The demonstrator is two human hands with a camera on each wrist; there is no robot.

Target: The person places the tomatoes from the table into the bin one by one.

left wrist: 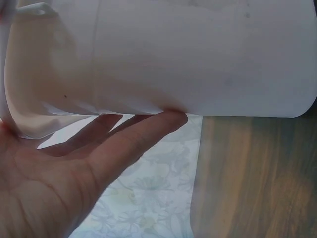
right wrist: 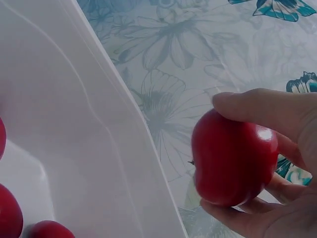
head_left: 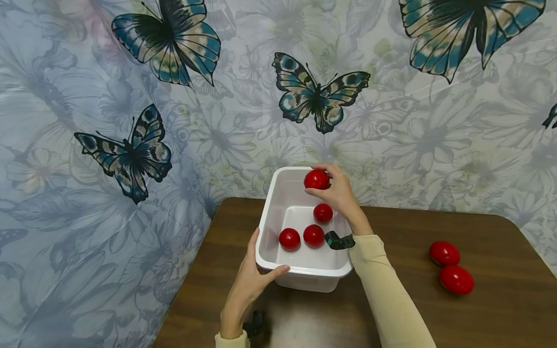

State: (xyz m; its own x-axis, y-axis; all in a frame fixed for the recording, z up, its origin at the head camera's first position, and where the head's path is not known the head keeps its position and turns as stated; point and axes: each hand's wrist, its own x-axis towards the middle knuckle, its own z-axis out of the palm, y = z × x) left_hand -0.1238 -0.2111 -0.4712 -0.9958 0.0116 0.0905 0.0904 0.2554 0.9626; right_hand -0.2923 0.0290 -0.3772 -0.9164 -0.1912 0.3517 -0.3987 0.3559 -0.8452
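Note:
A red apple (head_left: 316,179) is held between the thumb and fingers of my right hand (head_left: 337,191), over the far right part of a white plastic tub (head_left: 271,212). In the right wrist view, the gripped apple (right wrist: 233,158) shows its dimpled end, just beside the tub's rim. Three more red apples lie inside on the tub floor, one of them a front-left apple (head_left: 289,239). My left hand (head_left: 252,280) steadies the tub's near left corner, thumb along the front rim. Its straight fingers (left wrist: 143,136) lie against the outer wall in the left wrist view.
On the brown wooden table (head_left: 404,270), two red apples sit close together to the right of the tub, the nearer apple (head_left: 457,280) slightly further right. A butterfly-patterned wall covering (head_left: 243,125) rises right behind the table's back edge.

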